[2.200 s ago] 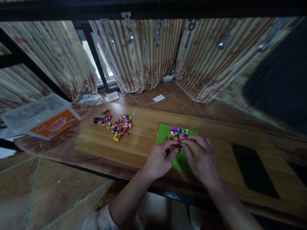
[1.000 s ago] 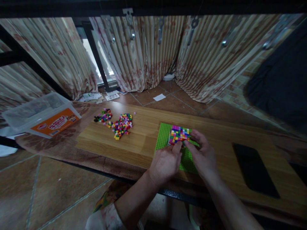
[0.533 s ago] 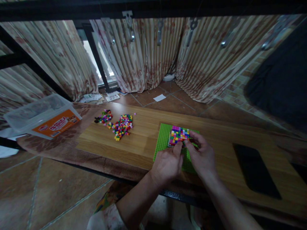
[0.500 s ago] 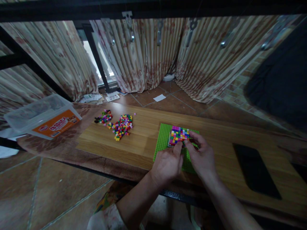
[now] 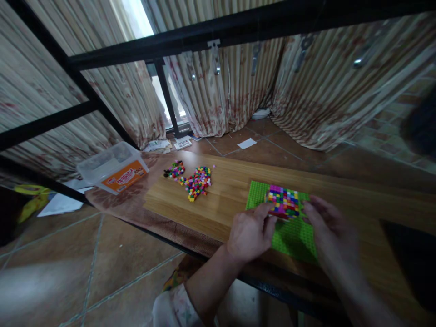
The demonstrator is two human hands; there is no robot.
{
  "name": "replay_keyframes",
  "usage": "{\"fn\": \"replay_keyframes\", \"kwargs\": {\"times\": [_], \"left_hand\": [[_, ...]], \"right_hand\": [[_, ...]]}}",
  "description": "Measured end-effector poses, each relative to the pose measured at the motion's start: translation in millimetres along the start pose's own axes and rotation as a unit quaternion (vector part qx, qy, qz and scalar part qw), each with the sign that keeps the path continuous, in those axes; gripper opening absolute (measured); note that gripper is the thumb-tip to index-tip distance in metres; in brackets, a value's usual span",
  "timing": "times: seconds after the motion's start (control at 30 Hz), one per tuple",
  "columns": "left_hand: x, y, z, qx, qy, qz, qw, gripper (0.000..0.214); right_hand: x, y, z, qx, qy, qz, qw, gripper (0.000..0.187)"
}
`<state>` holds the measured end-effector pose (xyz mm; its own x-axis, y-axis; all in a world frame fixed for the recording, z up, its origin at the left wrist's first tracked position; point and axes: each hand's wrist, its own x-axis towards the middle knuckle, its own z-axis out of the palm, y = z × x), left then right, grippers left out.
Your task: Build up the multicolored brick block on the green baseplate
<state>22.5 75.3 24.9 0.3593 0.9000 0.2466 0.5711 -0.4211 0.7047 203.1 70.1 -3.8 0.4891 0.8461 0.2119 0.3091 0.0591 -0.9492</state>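
Note:
A green studded baseplate lies on the wooden board. A block of small multicoloured bricks stands on its far part. My left hand is curled at the block's near left corner, its fingertips touching the bricks. Beside the block's right edge my right hand rests on the plate with its fingers stretched out, blurred. A heap of loose coloured bricks lies further left on the board, with a smaller darker cluster beside it.
A clear plastic box with an orange label sits at the table's left end. A black flat thing lies on the right. Black metal bars cross the view above and left. Curtains hang behind; tiled floor lies below.
The view has swung up and to the left. My right hand has left the near edge of the brick block and now lies at its right side; the left hand stays at the near left corner.

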Motion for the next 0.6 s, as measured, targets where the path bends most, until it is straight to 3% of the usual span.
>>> {"fn": "replay_keyframes", "kwargs": {"times": [0.1,0.2,0.33,0.43,0.6], "left_hand": [[6,-20,-25.6,0.024,0.082,-0.098,0.992,0.027],[6,-47,-64.0,0.096,0.170,-0.238,0.951,0.026],[-8,-79,-108.6,0.185,0.170,-0.386,0.888,0.048],[-17,-94,-117.7,0.205,0.120,-0.418,0.877,0.055],[-15,-104,-107.4,0.232,0.092,-0.413,0.876,0.037]], "right_hand": [[0,-11,-2,0.019,0.045,0.092,0.995,0.049],[-1,-23,-4,0.011,0.041,0.118,0.992,0.046],[-2,-24,-5,0.001,0.034,0.122,0.992,0.041],[-2,-21,-5,0.012,0.033,0.124,0.992,0.040],[-3,-21,-5,0.008,0.025,0.127,0.992,0.044]]}}
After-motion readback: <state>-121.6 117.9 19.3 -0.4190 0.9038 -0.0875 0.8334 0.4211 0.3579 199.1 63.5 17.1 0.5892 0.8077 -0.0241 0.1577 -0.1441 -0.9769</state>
